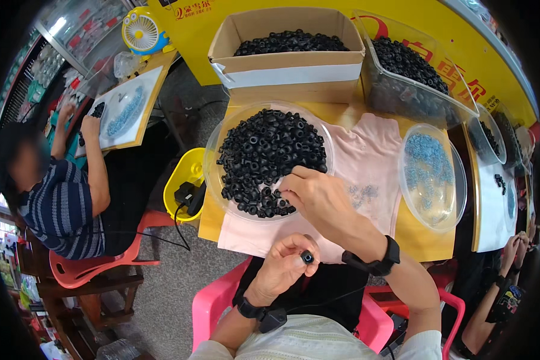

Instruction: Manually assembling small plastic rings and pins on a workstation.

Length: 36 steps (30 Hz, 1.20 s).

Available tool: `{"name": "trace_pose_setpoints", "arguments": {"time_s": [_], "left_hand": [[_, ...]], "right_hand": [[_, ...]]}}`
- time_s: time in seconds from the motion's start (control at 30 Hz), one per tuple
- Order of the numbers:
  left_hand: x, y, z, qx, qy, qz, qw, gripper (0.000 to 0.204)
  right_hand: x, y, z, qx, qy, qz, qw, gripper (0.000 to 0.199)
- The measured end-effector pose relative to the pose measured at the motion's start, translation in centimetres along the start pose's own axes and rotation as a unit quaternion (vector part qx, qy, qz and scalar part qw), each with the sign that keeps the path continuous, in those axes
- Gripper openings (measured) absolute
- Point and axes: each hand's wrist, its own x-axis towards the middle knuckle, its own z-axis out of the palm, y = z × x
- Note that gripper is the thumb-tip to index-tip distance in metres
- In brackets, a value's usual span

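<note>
Close to my body, my left hand [284, 264] is closed round a small black cap [307, 257], its hollow end turned up with a bluish glint inside. My right hand [311, 191] reaches over the near right side of a clear round bowl [212, 171], fingers bent together among the black caps [269, 150] heaped in it. Whether those fingertips hold a cap is hidden. Under the bowl lies a pink cloth [375, 147], with small clear bluish pieces [363, 195] scattered on it. A clear oval tub [441, 222] of small blue pieces [427, 165] stands to the right.
Behind the bowl stand a cardboard box [294, 63] and a clear bin [414, 99], both full of black caps. A yellow basket [177, 174] with a black adapter hangs low at the left. Co-workers sit at a left table [153, 81] and a right table [486, 222].
</note>
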Motion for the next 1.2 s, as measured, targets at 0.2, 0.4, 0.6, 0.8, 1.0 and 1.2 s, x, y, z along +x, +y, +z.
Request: {"name": "trace_pose_setpoints", "arguments": {"time_s": [0.2,0.4,0.6,0.8,1.0,1.2], "left_hand": [[-0.4,0.8,-0.4,0.014,-0.003,0.018,1.000,0.016],[-0.2,1.0,-0.8,0.000,0.004,0.014,1.000,0.016],[-0.2,0.8,-0.4,0.011,0.005,0.009,1.000,0.017],[-0.5,0.7,-0.3,0.018,0.013,0.010,1.000,0.017],[-0.5,0.9,-0.3,0.026,0.033,0.011,0.999,0.018],[0.0,0.6,0.2,0.035,0.051,0.023,0.998,0.020]], "right_hand": [[0.6,0.4,-0.4,-0.032,-0.032,0.017,0.999,0.009],[0.5,-0.2,-0.8,-0.056,-0.091,0.012,0.994,0.010],[0.5,0.1,0.4,-0.103,-0.090,0.004,0.991,0.007],[-0.6,-0.5,-2.4,0.026,-0.009,0.009,1.000,0.006],[-7.2,1.1,-4.0,-0.050,0.024,0.024,0.998,0.012],[-11.6,2.4,-3.6,-0.173,0.046,-0.017,0.984,0.020]]}}
